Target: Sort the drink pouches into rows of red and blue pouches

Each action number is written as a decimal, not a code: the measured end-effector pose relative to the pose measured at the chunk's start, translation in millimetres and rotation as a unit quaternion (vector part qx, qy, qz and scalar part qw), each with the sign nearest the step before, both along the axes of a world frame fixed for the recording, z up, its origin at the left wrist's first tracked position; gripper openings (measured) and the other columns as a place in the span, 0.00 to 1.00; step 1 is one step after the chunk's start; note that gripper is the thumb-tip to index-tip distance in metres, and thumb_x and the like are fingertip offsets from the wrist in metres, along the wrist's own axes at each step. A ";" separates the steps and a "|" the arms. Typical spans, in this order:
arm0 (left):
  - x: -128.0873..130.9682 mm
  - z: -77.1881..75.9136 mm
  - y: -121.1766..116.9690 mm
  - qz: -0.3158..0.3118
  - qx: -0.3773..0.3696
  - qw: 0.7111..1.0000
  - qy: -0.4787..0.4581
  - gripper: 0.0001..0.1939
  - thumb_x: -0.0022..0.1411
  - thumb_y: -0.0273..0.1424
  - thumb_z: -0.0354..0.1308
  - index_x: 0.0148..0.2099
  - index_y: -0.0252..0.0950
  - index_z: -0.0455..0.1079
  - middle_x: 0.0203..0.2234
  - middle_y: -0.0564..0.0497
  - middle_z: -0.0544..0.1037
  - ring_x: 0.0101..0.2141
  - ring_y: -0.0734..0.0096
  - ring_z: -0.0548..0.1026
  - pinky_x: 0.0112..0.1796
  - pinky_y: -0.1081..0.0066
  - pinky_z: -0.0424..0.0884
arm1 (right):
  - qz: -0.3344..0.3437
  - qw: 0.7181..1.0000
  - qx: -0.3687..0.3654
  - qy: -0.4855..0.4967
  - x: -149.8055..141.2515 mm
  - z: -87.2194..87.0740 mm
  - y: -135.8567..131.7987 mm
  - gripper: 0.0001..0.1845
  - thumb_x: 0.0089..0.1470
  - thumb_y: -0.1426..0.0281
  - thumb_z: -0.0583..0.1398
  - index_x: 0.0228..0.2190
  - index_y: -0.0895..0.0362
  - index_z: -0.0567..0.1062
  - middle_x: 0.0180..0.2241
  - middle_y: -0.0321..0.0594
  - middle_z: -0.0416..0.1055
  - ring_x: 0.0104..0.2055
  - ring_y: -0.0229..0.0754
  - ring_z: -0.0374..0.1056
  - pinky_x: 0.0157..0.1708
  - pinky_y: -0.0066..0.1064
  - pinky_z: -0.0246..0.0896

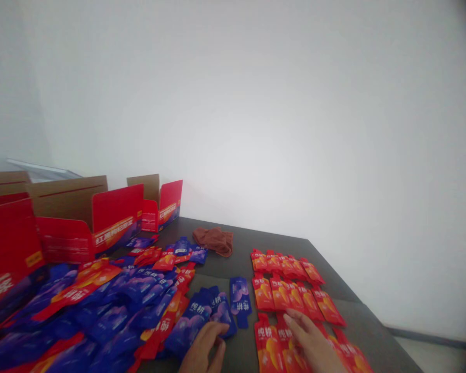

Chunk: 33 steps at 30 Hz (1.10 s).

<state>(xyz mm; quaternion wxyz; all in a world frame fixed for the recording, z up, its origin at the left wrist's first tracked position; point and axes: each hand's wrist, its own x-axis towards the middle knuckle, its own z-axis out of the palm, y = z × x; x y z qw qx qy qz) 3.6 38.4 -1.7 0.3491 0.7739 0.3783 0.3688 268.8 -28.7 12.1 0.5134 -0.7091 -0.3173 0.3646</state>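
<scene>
My left hand (204, 349) rests at the bottom of the view, fingers curled loosely against a fan of blue pouches (205, 313). My right hand (312, 344) lies flat with fingers stretched out on the nearest row of red pouches (274, 347). Further red pouches (291, 290) lie in neat overlapping rows beyond it. A single blue pouch (239, 300) lies between the two groups. A big loose heap of mixed blue and red pouches (101, 305) covers the left of the dark table (264, 243).
Open red cardboard boxes (101, 223) stand at the back left, another (165, 204) behind them. A crumpled brown cloth (214, 240) lies near the table's far edge. A white wall rises behind; the table's right edge (376, 316) drops to the floor.
</scene>
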 end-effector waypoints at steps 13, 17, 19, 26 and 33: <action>-98.8 40.1 60.8 0.064 0.104 0.896 0.428 0.30 0.57 0.18 0.42 0.58 0.40 0.67 0.58 0.51 0.69 0.61 0.60 0.61 0.60 0.49 0.52 | 0.356 0.878 0.111 -0.300 -121.7 39.9 42.9 0.24 0.49 0.65 0.61 0.50 0.49 0.73 0.58 0.42 0.64 0.61 0.50 0.57 0.61 0.43 0.48; -111.1 31.7 63.4 0.068 0.119 0.884 0.447 0.31 0.57 0.18 0.41 0.60 0.40 0.64 0.59 0.52 0.67 0.61 0.61 0.60 0.60 0.49 0.53 | 0.528 0.768 0.092 -0.350 -152.9 22.1 64.8 0.33 0.47 0.56 0.64 0.56 0.35 0.64 0.66 0.30 0.48 0.68 0.57 0.38 0.63 0.57 0.31; -115.9 28.5 65.8 0.079 0.125 0.883 0.446 0.31 0.55 0.19 0.42 0.60 0.38 0.65 0.60 0.51 0.67 0.61 0.61 0.60 0.60 0.48 0.52 | 0.546 0.756 0.075 -0.353 -155.1 12.3 73.5 0.34 0.49 0.54 0.63 0.57 0.34 0.61 0.67 0.28 0.46 0.68 0.56 0.36 0.62 0.59 0.29; -119.3 23.5 72.6 0.126 0.151 0.884 0.424 0.28 0.56 0.20 0.43 0.57 0.34 0.68 0.58 0.45 0.69 0.60 0.58 0.63 0.61 0.45 0.47 | 0.425 0.802 0.023 -0.419 -142.8 8.5 100.2 0.29 0.53 0.63 0.60 0.57 0.43 0.64 0.65 0.35 0.52 0.68 0.50 0.38 0.63 0.54 0.27; -101.0 13.9 49.3 0.170 0.089 0.891 0.411 0.38 0.57 0.51 0.50 0.61 0.29 0.63 0.64 0.38 0.57 0.64 0.48 0.52 0.61 0.44 0.43 | 0.340 0.834 0.030 -0.433 -186.7 21.0 124.5 0.18 0.56 0.60 0.55 0.46 0.52 0.74 0.50 0.45 0.73 0.57 0.49 0.61 0.62 0.51 0.36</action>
